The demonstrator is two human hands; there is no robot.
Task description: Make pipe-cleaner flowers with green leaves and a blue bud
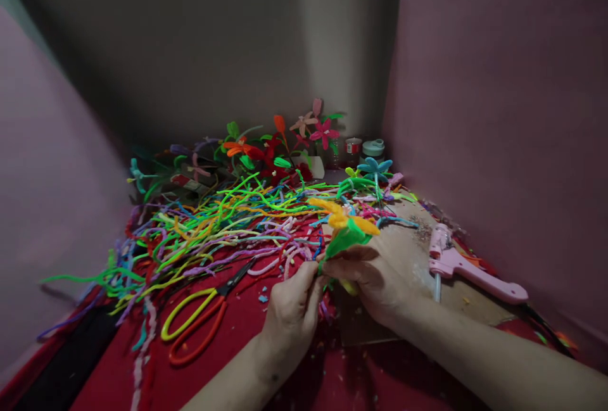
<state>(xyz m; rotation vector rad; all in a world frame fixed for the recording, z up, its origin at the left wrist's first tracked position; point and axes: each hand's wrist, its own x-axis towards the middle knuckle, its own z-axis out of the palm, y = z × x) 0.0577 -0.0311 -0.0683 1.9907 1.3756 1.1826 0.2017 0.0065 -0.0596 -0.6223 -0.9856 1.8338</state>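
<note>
Between my two hands is a pipe cleaner flower with orange-yellow petals and a green leaf, held upright and leaning right. My left hand pinches its green stem low down, the thumb and fingertips pressed together. Just below the leaf, the fingers of my right hand close on the stem and leaf base. Part of the stem is hidden behind my fingers. Scissors with one yellow and one red handle loop lie left of my left hand. A pink glue gun rests right of my right hand.
Loose pipe cleaners in many colours spread over the red cloth. Finished pipe cleaner flowers stand at the back, by a jar with a pale lid. Cardboard lies under the glue gun. Walls close in on both sides.
</note>
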